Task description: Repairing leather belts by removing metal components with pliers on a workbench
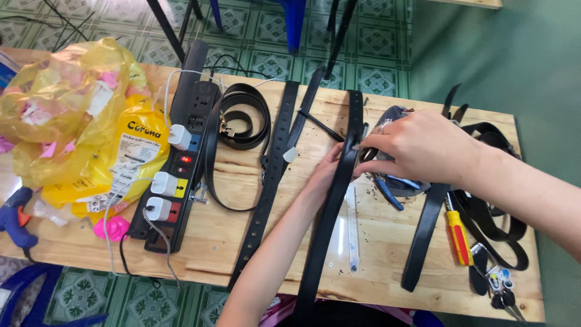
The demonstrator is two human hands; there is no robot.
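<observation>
So we've got both hands on one black belt (331, 206) that runs from the upper middle of the frame down off the near edge of the wooden worktop (387, 254). Our right hand (417, 148) is closed around a blue-handled pair of pliers (393, 184), pinching at the belt's edge near mid-frame, and our left hand (324, 175) sits under the belt from the left side with fingers curled against it, though most of that hand is hidden so we can't tell how tight the grip is. Counting straps: two more long black belts (272, 169) lie side by side just left of ours, one coiled belt (242, 118) sits in the upper middle, and another flat strap (426, 233) lies on the right beside a tangled pile we can't count. One yellow and red screwdriver (458, 236) lies at the lower right, with a bunch of keys (499, 287) just below it. On the left there's one black power strip (178, 160) with three white chargers plugged in, one yellow plastic bag (78, 115) at the upper left, and one blue glue gun (15, 221) at the far left edge.
</observation>
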